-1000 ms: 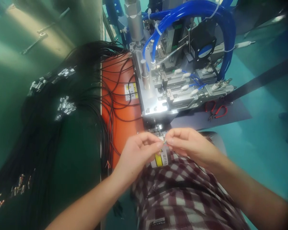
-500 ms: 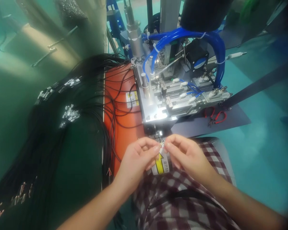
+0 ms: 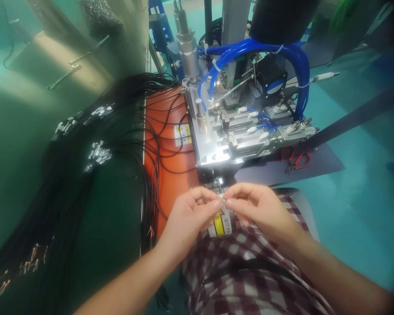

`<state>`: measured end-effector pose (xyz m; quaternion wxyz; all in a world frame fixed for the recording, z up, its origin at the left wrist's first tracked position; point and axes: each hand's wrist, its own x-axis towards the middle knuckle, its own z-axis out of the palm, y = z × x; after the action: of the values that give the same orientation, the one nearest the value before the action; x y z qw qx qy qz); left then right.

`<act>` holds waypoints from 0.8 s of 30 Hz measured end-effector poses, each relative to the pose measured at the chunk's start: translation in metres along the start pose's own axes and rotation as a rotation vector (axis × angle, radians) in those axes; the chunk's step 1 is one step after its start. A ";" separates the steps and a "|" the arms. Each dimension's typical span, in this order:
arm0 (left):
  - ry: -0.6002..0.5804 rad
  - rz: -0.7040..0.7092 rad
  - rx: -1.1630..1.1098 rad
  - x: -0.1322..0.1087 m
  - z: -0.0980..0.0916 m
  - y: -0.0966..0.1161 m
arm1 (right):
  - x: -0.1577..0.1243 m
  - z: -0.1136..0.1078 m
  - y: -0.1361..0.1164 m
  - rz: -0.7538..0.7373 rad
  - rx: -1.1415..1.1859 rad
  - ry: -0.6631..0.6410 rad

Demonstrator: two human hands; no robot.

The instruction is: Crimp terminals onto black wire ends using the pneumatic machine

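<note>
My left hand [image 3: 192,212] and my right hand [image 3: 258,208] meet fingertip to fingertip just in front of the metal machine [image 3: 216,148]. Each has thumb and forefinger pinched together. Something small and pale shows between the fingertips, too small to make out. Below the fingers a white label with a yellow arrow [image 3: 219,225] is partly covered by my left hand. Black cables [image 3: 156,162] run over the orange surface [image 3: 172,168] left of the machine.
Bundles of black cables with white connectors [image 3: 99,154] lie on the green surface at the left. Red-handled pliers [image 3: 294,162] rest on a grey sheet right of the machine. Blue hoses [image 3: 304,83] arch over it. A dark bar [image 3: 354,116] crosses at right.
The fingertips of my two hands have come closer together, the right ones shifting slightly left. The whole view has shifted a little.
</note>
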<state>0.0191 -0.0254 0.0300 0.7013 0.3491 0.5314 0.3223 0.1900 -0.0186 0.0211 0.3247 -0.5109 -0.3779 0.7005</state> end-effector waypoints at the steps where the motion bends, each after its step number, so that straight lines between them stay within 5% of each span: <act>1: 0.007 0.004 0.003 0.000 0.001 0.000 | -0.001 0.001 -0.001 0.005 -0.018 0.004; 24: -0.021 0.076 -0.058 -0.002 0.002 -0.002 | -0.010 0.018 0.011 -0.043 0.075 0.044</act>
<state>0.0204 -0.0284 0.0301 0.7040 0.3516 0.5009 0.3604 0.1748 -0.0359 0.0194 0.3671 -0.5054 -0.3550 0.6956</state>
